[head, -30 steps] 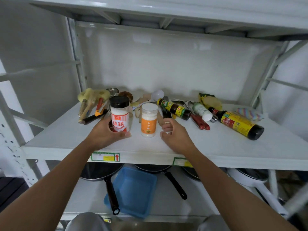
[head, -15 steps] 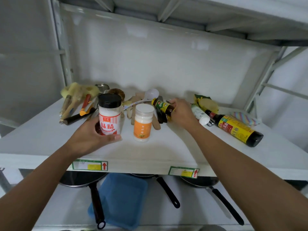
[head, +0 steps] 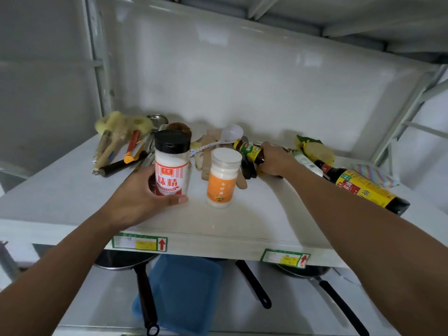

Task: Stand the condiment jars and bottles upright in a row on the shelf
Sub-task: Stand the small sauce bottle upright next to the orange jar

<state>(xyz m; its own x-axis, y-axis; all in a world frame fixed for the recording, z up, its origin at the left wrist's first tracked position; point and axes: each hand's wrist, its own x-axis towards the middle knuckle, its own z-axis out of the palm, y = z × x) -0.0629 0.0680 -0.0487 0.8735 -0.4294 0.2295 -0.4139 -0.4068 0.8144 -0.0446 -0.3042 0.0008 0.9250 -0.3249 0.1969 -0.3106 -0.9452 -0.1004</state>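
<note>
On the white shelf (head: 254,221) my left hand (head: 140,197) grips an upright jar with a black cap and red label (head: 171,163). Just right of it an orange-labelled jar with a white lid (head: 222,178) stands upright, untouched. Farther back my right hand (head: 274,159) is curled round a small dark bottle with a yellow cap and green-yellow label (head: 249,151), which lies on its side. A white bottle (head: 306,162) lies beside my right wrist. A large dark bottle with a yellow label (head: 363,189) lies on its side at the right.
Brushes, a knife and other utensils (head: 121,146) are heaped at the back left. A white spoon (head: 230,134) and wooden tools lie behind the jars. Sponges (head: 315,151) and a cloth (head: 373,174) sit at the back right. Pans (head: 126,261) and a blue tray (head: 186,292) are below.
My right hand left the orange-labelled jar, reached back and closed round the small dark bottle. My left hand stays on the black-capped jar.
</note>
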